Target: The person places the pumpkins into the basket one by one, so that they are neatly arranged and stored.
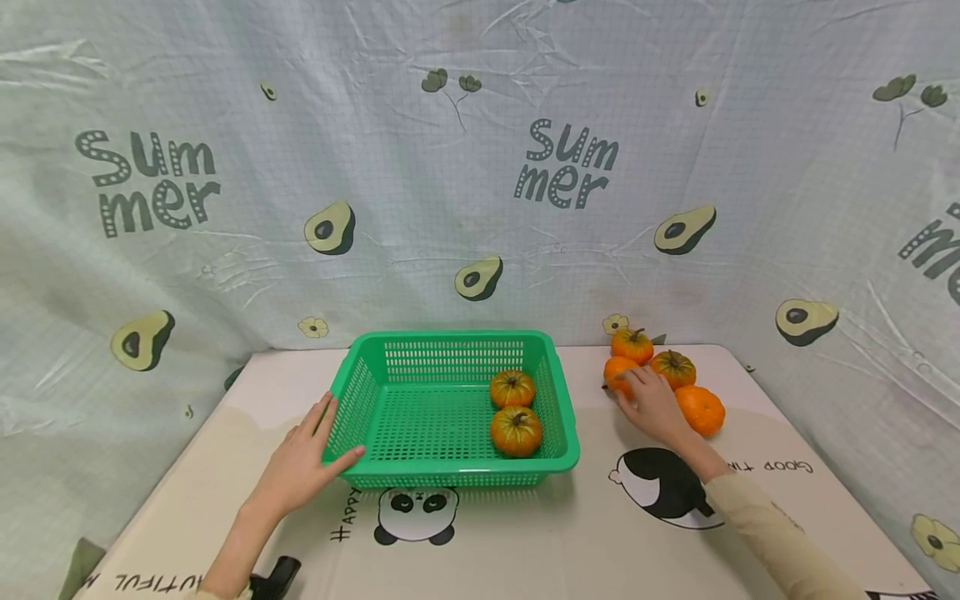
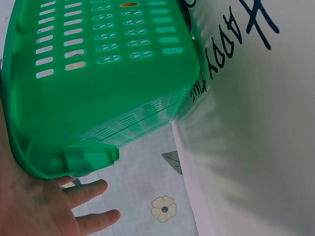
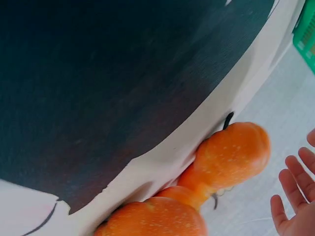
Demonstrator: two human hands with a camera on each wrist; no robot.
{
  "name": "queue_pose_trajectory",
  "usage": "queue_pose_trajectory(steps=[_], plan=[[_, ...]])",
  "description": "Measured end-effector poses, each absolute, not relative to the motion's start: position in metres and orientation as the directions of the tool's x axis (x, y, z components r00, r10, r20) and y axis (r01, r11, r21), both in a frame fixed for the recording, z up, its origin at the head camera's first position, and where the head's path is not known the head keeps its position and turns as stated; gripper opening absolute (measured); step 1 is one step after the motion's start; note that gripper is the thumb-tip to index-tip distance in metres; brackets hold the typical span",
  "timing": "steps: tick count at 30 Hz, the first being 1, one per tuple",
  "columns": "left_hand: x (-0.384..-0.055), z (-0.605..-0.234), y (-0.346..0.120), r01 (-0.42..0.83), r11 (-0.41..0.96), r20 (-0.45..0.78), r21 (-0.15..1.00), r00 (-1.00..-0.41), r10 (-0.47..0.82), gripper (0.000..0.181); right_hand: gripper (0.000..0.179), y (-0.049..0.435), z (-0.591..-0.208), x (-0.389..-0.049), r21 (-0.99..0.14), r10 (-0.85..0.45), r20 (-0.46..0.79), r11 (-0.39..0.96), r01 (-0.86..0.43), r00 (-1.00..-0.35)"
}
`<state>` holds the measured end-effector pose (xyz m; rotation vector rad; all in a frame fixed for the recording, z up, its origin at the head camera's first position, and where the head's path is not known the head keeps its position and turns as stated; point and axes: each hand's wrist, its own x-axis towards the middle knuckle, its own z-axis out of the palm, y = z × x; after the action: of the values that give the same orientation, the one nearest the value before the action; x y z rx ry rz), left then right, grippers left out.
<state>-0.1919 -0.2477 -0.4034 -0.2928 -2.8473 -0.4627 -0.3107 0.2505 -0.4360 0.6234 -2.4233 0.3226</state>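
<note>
A green plastic basket (image 1: 457, 468) stands in the middle of the table with two orange-green small pumpkins, a far one (image 1: 512, 389) and a nearer one (image 1: 517, 433), along its right side. My left hand (image 1: 302, 463) rests at the basket's near left corner, fingers stretched along the outside and thumb by the front rim. In the left wrist view these fingers (image 2: 91, 193) extend straight past the rim. Over on the right, my right hand (image 1: 651, 403) reaches over an orange pumpkin (image 1: 618, 372) with a dark stem. The right wrist view shows its fingers (image 3: 294, 182) spread, beside the pumpkins and holding nothing.
Around the right hand sit more small pumpkins: one at the back (image 1: 632, 344), a greenish one (image 1: 674, 368) and a bright orange one (image 1: 702, 411). A printed cloth (image 1: 405, 275) hangs as walls behind and beside the table (image 1: 480, 554). A black object (image 1: 279, 577) shows by the left wrist.
</note>
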Motion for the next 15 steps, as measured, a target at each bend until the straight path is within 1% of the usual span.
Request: queue_pose_trajectory(steps=[4,8,12,15], plan=[[-0.192,-0.403,-0.248,0.23,0.929,0.262,0.291,-0.953,0.154,0.087,0.024,0.256,-0.439,-0.317,-0.075,-0.359,0.594,0.866,-0.494,-0.72],[-0.193,-0.403,-0.248,0.225,0.929,0.259,0.294,-0.954,0.149,0.087,0.031,0.261,-0.438,-0.322,-0.077,-0.355,0.533,0.883,-0.462,-0.768],[-0.193,-0.403,-0.247,0.222,0.931,0.258,0.289,-0.955,0.148,0.087,0.046,0.263,-0.435,-0.327,-0.07,-0.344,0.436,0.908,-0.412,-0.832],[-0.193,-0.403,-0.247,0.222,0.932,0.258,0.287,-0.955,0.148,0.087,0.057,0.263,-0.433,-0.331,-0.048,-0.347,0.378,0.918,-0.393,-0.858]])
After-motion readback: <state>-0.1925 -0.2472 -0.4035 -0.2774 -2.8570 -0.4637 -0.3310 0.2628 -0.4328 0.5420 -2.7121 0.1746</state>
